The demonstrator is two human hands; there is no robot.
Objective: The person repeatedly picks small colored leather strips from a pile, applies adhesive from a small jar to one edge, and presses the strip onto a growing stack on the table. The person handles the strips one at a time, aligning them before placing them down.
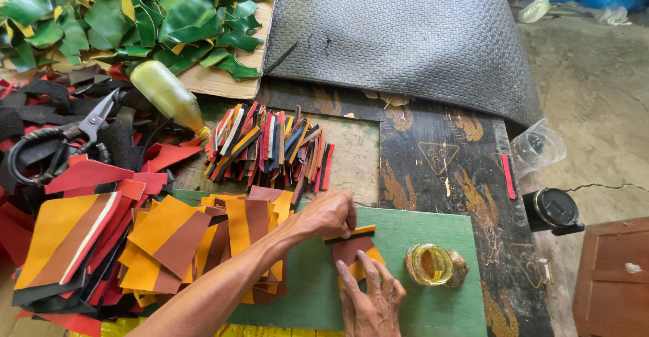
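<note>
— Where's the patch?

— Under both hands, on the green board (433, 235). The right hand (370, 295) lies flat, fingers spread, pinning the brown-and-orange leather piece (354, 250) from the near side.

— And the left?

— The left hand (331, 214) reaches across, pinching a black strip (347, 235) along the far edge, lying left to right. The glue jar (428, 264) is just right.

Left forearm reached in from the near left, crossing rightward, left hand (331, 214) knuckles up with fingertips pinched together, right hand (370, 296) came from the near edge, palm down, fingers spread flat, pressing.
</note>
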